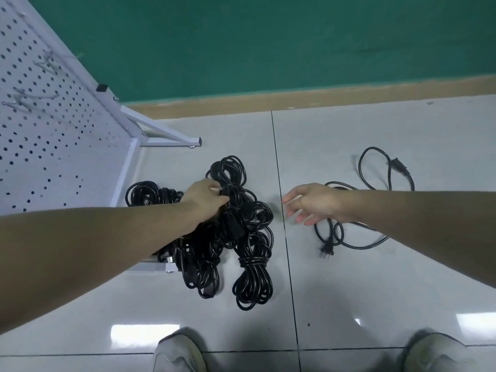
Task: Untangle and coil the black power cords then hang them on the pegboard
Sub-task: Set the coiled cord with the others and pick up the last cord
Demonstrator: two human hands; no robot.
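Head view, looking down at a tiled floor (349,304). Black power cords lie in a tangled pile (236,226) at the foot of the pegboard (53,124), near where they are to hang; several bundles in it are already wrapped at the waist. The left hand (205,196) reaches into the top of the pile, fingers curled round a loop of cord, probably to lift one bundle free. The right hand (312,204) hovers just beside the pile with fingers spread and holding nothing, likely ready to steady or take the cord. A loose cord (359,245) lies apart to the right, uncoiled, its plug (328,247) on the floor. Wire hooks (48,60) on the pegboard carry nothing. Two shoes (178,353) show at the lower edge.
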